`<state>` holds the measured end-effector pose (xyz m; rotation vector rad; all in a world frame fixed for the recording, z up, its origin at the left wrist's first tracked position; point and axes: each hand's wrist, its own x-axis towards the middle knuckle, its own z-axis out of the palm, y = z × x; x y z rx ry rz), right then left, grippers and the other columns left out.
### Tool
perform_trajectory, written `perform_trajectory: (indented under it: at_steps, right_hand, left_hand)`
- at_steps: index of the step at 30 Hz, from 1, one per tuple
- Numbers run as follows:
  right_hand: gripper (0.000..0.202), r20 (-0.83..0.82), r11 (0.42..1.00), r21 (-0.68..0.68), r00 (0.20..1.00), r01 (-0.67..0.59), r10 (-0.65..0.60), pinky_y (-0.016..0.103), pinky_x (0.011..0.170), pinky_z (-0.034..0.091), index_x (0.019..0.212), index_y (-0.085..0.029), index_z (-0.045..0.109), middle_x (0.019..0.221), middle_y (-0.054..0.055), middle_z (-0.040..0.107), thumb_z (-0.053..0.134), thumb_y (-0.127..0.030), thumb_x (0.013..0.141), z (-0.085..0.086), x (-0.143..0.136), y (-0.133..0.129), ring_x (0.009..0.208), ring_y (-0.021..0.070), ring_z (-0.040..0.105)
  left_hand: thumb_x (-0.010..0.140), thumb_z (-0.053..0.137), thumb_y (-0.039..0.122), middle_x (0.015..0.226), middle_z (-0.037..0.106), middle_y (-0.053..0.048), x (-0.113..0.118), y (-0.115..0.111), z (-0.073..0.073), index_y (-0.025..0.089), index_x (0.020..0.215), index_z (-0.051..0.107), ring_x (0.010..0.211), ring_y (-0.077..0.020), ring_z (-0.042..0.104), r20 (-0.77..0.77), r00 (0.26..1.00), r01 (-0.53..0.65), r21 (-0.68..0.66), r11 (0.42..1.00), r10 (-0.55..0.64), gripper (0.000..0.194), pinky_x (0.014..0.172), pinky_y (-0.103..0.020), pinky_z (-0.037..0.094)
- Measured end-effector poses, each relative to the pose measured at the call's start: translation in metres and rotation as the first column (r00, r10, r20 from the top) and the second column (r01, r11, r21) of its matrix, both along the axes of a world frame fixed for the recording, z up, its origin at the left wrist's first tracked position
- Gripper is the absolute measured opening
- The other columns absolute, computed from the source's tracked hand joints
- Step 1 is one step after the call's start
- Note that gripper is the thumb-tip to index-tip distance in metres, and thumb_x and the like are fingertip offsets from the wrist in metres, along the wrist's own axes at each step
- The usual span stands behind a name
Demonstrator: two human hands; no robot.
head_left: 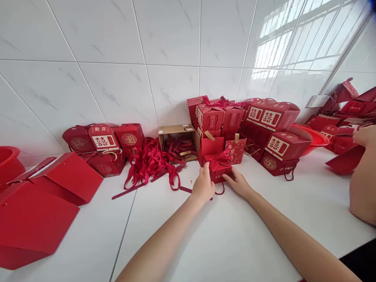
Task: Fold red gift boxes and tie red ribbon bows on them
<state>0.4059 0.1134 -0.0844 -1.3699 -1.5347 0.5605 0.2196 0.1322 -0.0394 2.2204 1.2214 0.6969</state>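
Note:
A small red box (219, 173) with a red ribbon bow (219, 158) on top stands on the white table between my hands. My left hand (204, 183) grips its left side, fingers against the box. At its right side, my right hand (238, 181) has the fingertips on the lower edge, thumb and fingers apart around the corner. A dark red cord loop lies below the box. Directly behind are an upright red bag (212, 145) and a patterned red bag (235, 152), each with a gold tab.
Left of the hands lie a ribbon heap (151, 162) and an open cardboard box (177, 131) of dark strips. Red boxes (102, 141) are stacked at left and right (276, 115). Large red cartons (32, 211) lie far left. Another person's arm (364, 176) reaches in at right.

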Motion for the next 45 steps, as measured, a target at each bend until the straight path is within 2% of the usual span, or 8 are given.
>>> perform_trajectory:
  at_steps: [4, 11, 19, 30, 34, 38, 42, 45]
  right_hand:
    - [0.04, 0.013, 1.0, 0.022, 1.0, 0.01, -0.01, 0.04, 0.093, 0.05, 0.119, -0.02, 0.053, 0.118, 0.01, 0.067, 0.052, -0.046, 0.09, -0.008, 0.003, -0.003, 0.104, 0.0246, 0.064]
    - [0.041, 0.048, 0.999, 0.024, 0.998, 0.047, -0.048, 0.039, 0.091, 0.05, 0.123, -0.02, 0.052, 0.118, 0.01, 0.067, 0.051, -0.045, 0.09, -0.006, -0.001, -0.007, 0.103, 0.0249, 0.064]
    - [0.037, 0.092, 0.996, 0.004, 0.992, 0.085, -0.085, 0.039, 0.085, 0.051, 0.118, -0.019, 0.052, 0.111, 0.01, 0.069, 0.047, -0.044, 0.091, -0.007, -0.003, -0.003, 0.096, 0.0251, 0.065]
    - [0.034, 0.074, 0.996, 0.009, 0.993, 0.093, -0.094, 0.04, 0.087, 0.051, 0.116, -0.02, 0.052, 0.113, 0.01, 0.068, 0.048, -0.043, 0.091, -0.008, -0.004, -0.002, 0.099, 0.0251, 0.064]
    - [0.037, 0.052, 0.997, 0.021, 0.995, 0.078, -0.079, 0.042, 0.09, 0.051, 0.118, -0.021, 0.054, 0.113, 0.01, 0.069, 0.051, -0.044, 0.09, -0.007, -0.001, -0.003, 0.1, 0.026, 0.065]
    - [0.041, 0.009, 0.999, 0.025, 0.999, 0.045, -0.045, 0.042, 0.091, 0.053, 0.122, -0.022, 0.053, 0.117, 0.01, 0.068, 0.053, -0.046, 0.09, -0.008, 0.003, -0.005, 0.104, 0.0256, 0.066]
    - [0.056, -0.05, 0.998, 0.042, 0.998, 0.049, -0.047, 0.041, 0.091, 0.055, 0.136, -0.024, 0.043, 0.128, 0.012, 0.062, 0.057, -0.048, 0.088, -0.011, 0.003, -0.011, 0.112, 0.0257, 0.063]
    - [0.072, -0.085, 0.985, 0.113, 0.989, 0.13, -0.121, 0.05, 0.1, 0.047, 0.149, -0.028, 0.024, 0.149, 0.014, 0.041, 0.055, -0.051, 0.088, -0.006, 0.004, -0.019, 0.13, 0.0301, 0.049]
  left_hand:
    - [0.083, 0.047, 0.008, 0.13, 0.046, -0.018, 0.0, -0.003, -0.004, 0.018, 0.15, 0.015, 0.099, -0.0274, 0.063, -0.009, 1.0, -0.002, -0.002, 1.0, 0.002, 0.075, 0.083, -0.039, 0.049]
    - [0.087, 0.046, 0.013, 0.129, 0.046, -0.019, 0.001, -0.005, -0.005, 0.015, 0.15, 0.013, 0.099, -0.0275, 0.063, 0.005, 1.0, 0.025, 0.012, 1.0, -0.025, 0.072, 0.082, -0.038, 0.05]
    - [0.085, 0.049, 0.012, 0.133, 0.045, -0.019, -0.003, 0.001, -0.009, 0.019, 0.152, 0.009, 0.095, -0.025, 0.065, 0.01, 0.999, 0.044, 0.001, 0.999, -0.044, 0.079, 0.081, -0.037, 0.05]
    - [0.083, 0.053, 0.012, 0.133, 0.045, -0.019, -0.001, 0.001, -0.011, 0.02, 0.153, 0.005, 0.089, -0.0239, 0.065, -0.007, 0.999, 0.043, -0.007, 0.999, -0.043, 0.085, 0.078, -0.036, 0.05]
    - [0.084, 0.052, 0.014, 0.131, 0.047, -0.019, -0.002, -0.001, -0.01, 0.019, 0.153, 0.005, 0.09, -0.0244, 0.066, -0.02, 0.998, 0.052, 0.0, 0.999, -0.052, 0.084, 0.077, -0.036, 0.05]
    - [0.084, 0.05, 0.014, 0.133, 0.05, -0.021, -0.005, -0.004, -0.003, 0.018, 0.152, 0.009, 0.098, -0.0287, 0.066, -0.04, 0.998, 0.051, 0.02, 0.998, -0.05, 0.079, 0.079, -0.038, 0.05]
    - [0.079, 0.051, 0.01, 0.13, 0.059, -0.013, -0.015, -0.012, 0.008, 0.024, 0.148, 0.017, 0.097, -0.0262, 0.067, -0.074, 0.996, 0.055, 0.056, 0.997, -0.051, 0.078, 0.079, -0.035, 0.051]
    - [0.079, 0.054, 0.013, 0.13, 0.06, -0.008, -0.038, -0.017, 0.015, 0.027, 0.143, 0.026, 0.101, -0.0222, 0.065, -0.116, 0.993, 0.027, 0.104, 0.994, -0.015, 0.071, 0.079, -0.03, 0.051]
